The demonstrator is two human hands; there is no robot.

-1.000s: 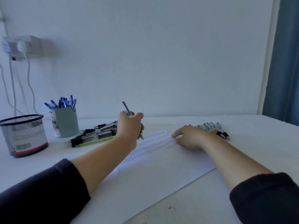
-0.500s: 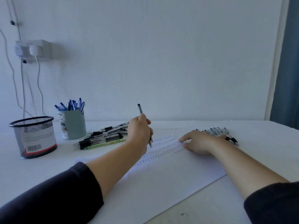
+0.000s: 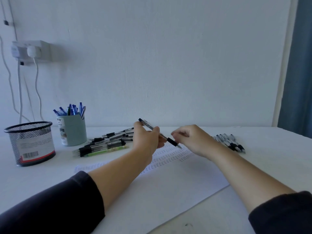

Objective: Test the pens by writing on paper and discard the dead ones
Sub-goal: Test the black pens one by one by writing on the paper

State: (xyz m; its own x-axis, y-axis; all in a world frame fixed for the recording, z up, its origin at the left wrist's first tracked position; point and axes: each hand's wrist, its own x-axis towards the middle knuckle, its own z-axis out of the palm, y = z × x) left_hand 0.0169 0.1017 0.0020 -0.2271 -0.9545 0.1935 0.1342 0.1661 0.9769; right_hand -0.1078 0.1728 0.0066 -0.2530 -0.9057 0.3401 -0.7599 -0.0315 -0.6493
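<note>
My left hand (image 3: 147, 141) grips a black-grip pen (image 3: 171, 141) above the white paper (image 3: 168, 188), its tip pointing right and down, clear of the sheet. Lifted off the paper, my right hand (image 3: 190, 139) hovers just right of the pen tip with fingers loosely curled, holding nothing. Rows of small written marks (image 3: 170, 157) cover the far part of the paper. A pile of pens (image 3: 104, 144) lies left of my hands, and a row of pens (image 3: 231, 143) lies to the right.
A black mesh basket (image 3: 30, 142) stands at the far left. Beside it a pale green cup (image 3: 72, 130) holds several blue pens. A wall socket with a plugged charger (image 3: 32, 51) and hanging cables is on the wall above.
My left hand lifted the pen off the paper and tilted it toward the right. My right hand rose from the paper and moved toward the pen tip.
</note>
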